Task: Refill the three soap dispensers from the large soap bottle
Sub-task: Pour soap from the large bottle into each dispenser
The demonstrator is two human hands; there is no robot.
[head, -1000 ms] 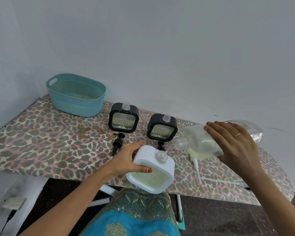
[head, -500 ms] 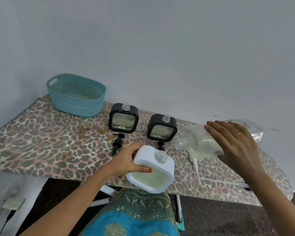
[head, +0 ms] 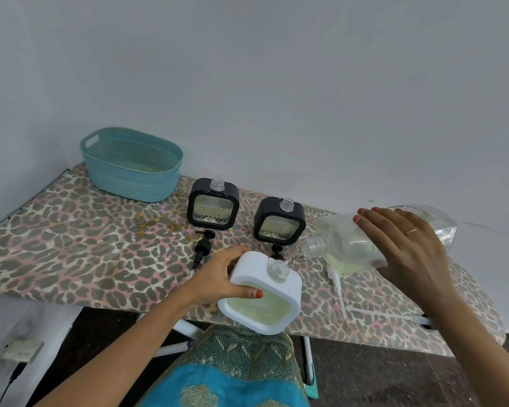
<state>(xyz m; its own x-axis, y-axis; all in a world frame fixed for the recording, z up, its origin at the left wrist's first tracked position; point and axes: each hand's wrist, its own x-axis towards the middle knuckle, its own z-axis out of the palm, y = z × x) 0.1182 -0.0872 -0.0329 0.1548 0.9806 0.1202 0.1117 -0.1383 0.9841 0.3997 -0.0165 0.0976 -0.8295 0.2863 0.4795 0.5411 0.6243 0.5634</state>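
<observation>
A person stands at an ironing board [head: 71, 254] with a spotted cover. The left hand [head: 218, 277] grips a white soap dispenser [head: 256, 271], with the fingers behind it and the thumb curled over its front. The dispenser is at the near edge of the board, around the middle, and is tipped to the right. Its clear neck [head: 276, 268] has no pump in it. Pale yellow-green soap shows in its window.

The right hand [head: 406, 248] holds the large soap bottle [head: 344, 245] from above, with the fingers spread and bent round its body. The bottle lies almost flat in the air over the right part of the board. Its open mouth [head: 313, 246] points left, just beside the white dispenser's neck. A thin stream of soap [head: 293, 257] runs from the mouth to the neck. A little soap sits low in the bottle.

Two black soap dispensers [head: 212, 204] [head: 279, 223] stand upright near the far edge, side by side, both with open necks. A black pump [head: 202, 248] lies in front of the left one. A second black pump [head: 276, 254] peeks out behind the white dispenser. A white pump tube [head: 337, 286] lies under the bottle, near the right end. A blue-green basket [head: 130, 177] sits at the far left corner.
</observation>
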